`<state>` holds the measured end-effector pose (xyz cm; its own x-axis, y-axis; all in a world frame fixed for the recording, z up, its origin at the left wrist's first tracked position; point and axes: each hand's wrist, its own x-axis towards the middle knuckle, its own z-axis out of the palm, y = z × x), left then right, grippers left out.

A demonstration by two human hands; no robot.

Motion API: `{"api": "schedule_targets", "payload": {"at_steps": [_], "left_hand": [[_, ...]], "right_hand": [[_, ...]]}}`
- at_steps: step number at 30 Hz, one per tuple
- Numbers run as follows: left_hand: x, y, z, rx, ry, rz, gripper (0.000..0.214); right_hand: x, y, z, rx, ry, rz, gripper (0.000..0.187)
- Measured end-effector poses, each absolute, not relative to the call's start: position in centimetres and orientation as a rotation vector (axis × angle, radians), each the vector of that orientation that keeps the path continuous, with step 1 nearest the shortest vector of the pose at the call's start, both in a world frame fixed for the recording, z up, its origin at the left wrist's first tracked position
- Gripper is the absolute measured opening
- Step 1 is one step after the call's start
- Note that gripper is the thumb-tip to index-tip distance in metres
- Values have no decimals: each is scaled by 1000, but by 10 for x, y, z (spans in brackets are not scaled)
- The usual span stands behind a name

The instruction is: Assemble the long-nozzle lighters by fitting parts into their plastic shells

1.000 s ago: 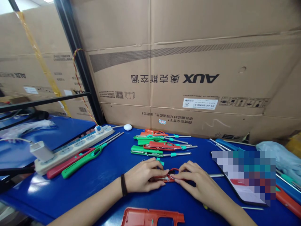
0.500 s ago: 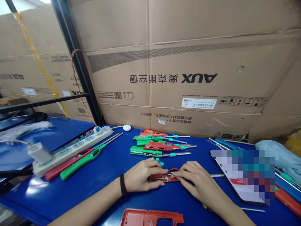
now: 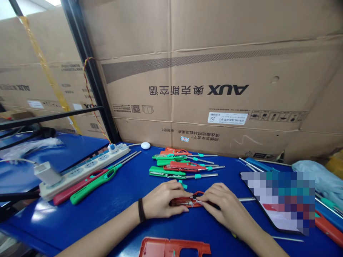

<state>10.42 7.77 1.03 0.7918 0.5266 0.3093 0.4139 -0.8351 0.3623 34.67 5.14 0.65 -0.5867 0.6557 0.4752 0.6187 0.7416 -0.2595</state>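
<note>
An opened red utility lighter lies on the blue table, its inner parts and a white wire showing. My left hand grips its handle end between thumb and fingers. From the other side my right hand reaches in, with thumb and index pinched on a small inner part by the trigger opening; the fingertips partly hide it. The lighter's metal tube sticks out beyond my right hand. Closer to me lies the loose red half-shell, cut off by the lower frame edge.
Several opened green and red lighters lie in a row behind my hands. At left, two closed lighters rest along a white power strip. A phone with a blurred screen lies at right. A large cardboard box stands behind.
My right fingertips have shifted slightly at the inner part, and the small black piece there is now less visible. My left hand keeps its grip on the lighter.
</note>
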Motion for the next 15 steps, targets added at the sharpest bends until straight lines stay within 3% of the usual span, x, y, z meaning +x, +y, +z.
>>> {"api": "schedule_targets", "payload": {"at_steps": [15], "left_hand": [[106,76,12,2697,783,558,46]], "right_hand": [[340,55,5,-816,-2488,-97,23]]}}
